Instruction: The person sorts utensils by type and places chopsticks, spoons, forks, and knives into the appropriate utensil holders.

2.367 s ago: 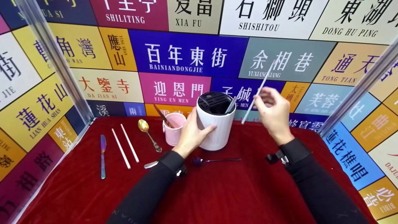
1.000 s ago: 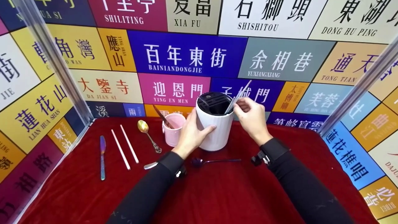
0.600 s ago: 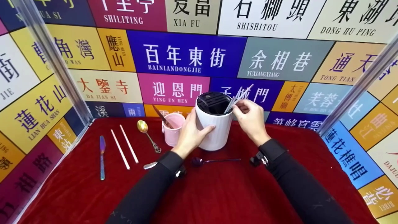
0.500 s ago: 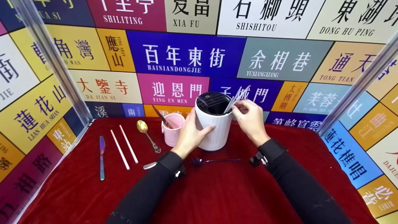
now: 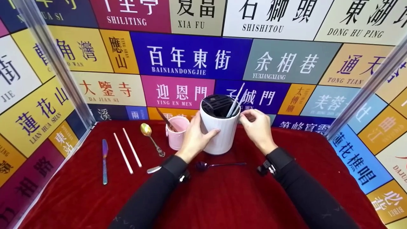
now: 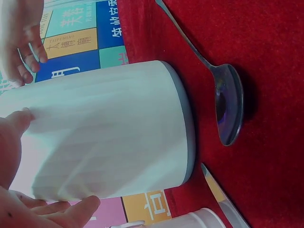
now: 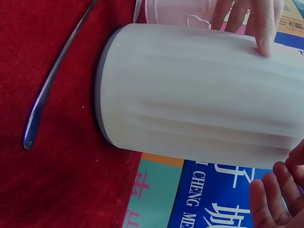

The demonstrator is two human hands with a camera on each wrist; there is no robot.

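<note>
A white ribbed knife block [image 5: 219, 138] with a black slotted top stands upright on the red cloth. My left hand [image 5: 195, 136] grips its left side, the thumb across the front; in the left wrist view the thumb and fingers lie on its white wall [image 6: 109, 128]. Pale chopsticks [image 5: 236, 100] lean to the right out of the top's right-hand opening; their lower ends are hidden inside. My right hand [image 5: 257, 129] hangs just right of the rim, fingers loosely bent and holding nothing. In the right wrist view, its fingertips [image 7: 280, 187] are close to the block.
Left of the block stands a pink cup [image 5: 176, 136] with a brown handle-like piece sticking out. Further left lie a gold spoon [image 5: 147, 129], two pale chopsticks [image 5: 124, 152] and an iridescent knife [image 5: 105, 160]. A dark purple spoon [image 5: 219, 164] lies in front; a silver piece [image 5: 154, 169] is partly covered.
My right hand has brought a chopstick from the right into the block's opening and let go of it. It has drawn slightly away from the rim. The left hand keeps its grip.
</note>
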